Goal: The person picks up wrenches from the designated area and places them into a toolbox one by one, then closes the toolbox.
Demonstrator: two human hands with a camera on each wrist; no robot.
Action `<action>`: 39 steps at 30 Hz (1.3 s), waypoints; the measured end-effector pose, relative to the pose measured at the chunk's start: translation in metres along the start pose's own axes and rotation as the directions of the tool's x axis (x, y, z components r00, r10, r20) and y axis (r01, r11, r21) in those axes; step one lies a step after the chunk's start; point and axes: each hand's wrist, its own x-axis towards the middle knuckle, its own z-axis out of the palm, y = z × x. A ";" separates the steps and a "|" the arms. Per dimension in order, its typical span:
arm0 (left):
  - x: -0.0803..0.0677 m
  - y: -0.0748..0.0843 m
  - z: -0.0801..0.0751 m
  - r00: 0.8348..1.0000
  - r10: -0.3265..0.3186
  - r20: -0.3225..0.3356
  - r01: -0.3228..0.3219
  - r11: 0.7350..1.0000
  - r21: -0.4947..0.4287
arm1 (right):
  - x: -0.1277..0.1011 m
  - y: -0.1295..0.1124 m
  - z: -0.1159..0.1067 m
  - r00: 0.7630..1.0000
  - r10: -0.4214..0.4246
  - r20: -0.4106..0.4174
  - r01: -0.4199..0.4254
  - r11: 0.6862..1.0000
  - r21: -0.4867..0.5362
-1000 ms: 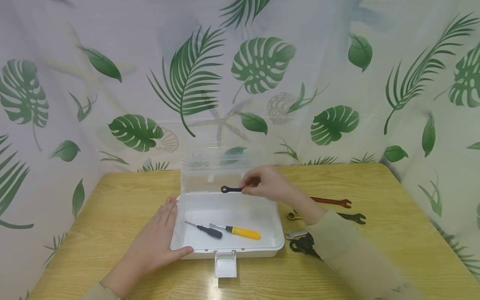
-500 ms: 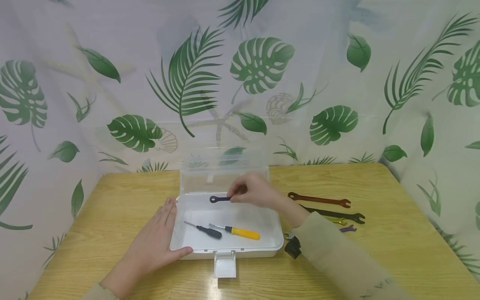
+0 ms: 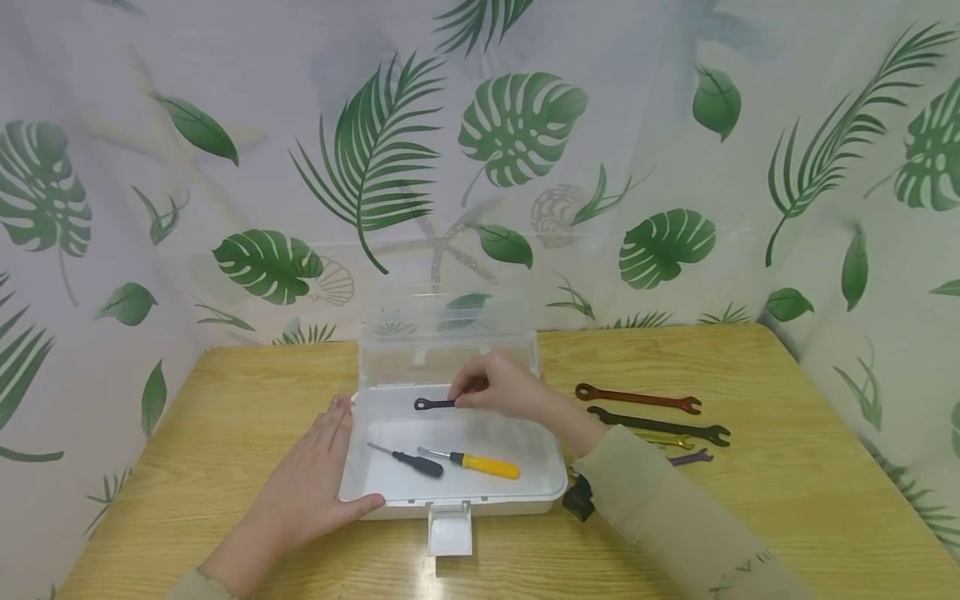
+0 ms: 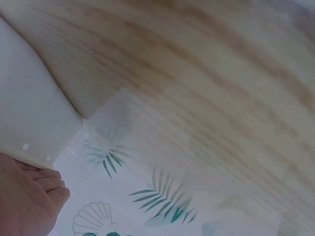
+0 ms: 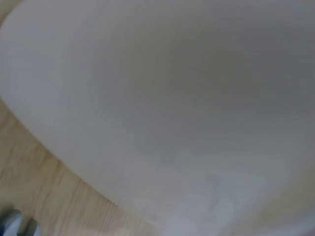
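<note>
Fingers of the right hand (image 3: 501, 388) pinched one end of a small dark flat metal spanner (image 3: 433, 404), holding it level over the rear of the box so that its ring end pointed left above the tray floor. Largest in the scene, the pale wooden table (image 3: 787, 467) carried everything, backed by a white curtain printed with green leaves (image 3: 660, 167). On it sat the white plastic storage box (image 3: 551, 487), its clear lid (image 3: 442, 333) standing upright at the back and its front latch (image 3: 450, 529) hanging open toward the person. The left hand (image 3: 311, 483) lay flat on the table against the box's left wall, fingers straight and together and the thumb along the front rim, a hold that looked meant to steady the box. Right of the box lay a long reddish-brown spanner (image 3: 637, 399), a long black spanner (image 3: 660, 425) and shorter yellow and purple ones partly hidden by the sleeve. Inside the box rested a yellow-handled screwdriver (image 3: 472, 462) beside a smaller black-handled screwdriver (image 3: 408, 459), close together near the front. No brand, label or writing could be read on any of them.
</note>
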 end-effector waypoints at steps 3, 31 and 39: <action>0.000 0.000 0.000 1.000 -0.002 0.000 0.002 1.000 -0.003 | 0.000 -0.001 0.000 1.000 -0.001 0.005 0.001 1.000 -0.004; 0.000 -0.002 0.001 1.000 -0.004 0.000 0.004 1.000 0.000 | -0.005 0.000 -0.008 0.995 0.043 -0.086 -0.041 0.999 0.026; 0.000 -0.001 0.003 1.000 -0.004 0.004 0.004 1.000 -0.007 | -0.014 0.010 -0.019 0.994 0.016 -0.111 -0.007 0.997 0.082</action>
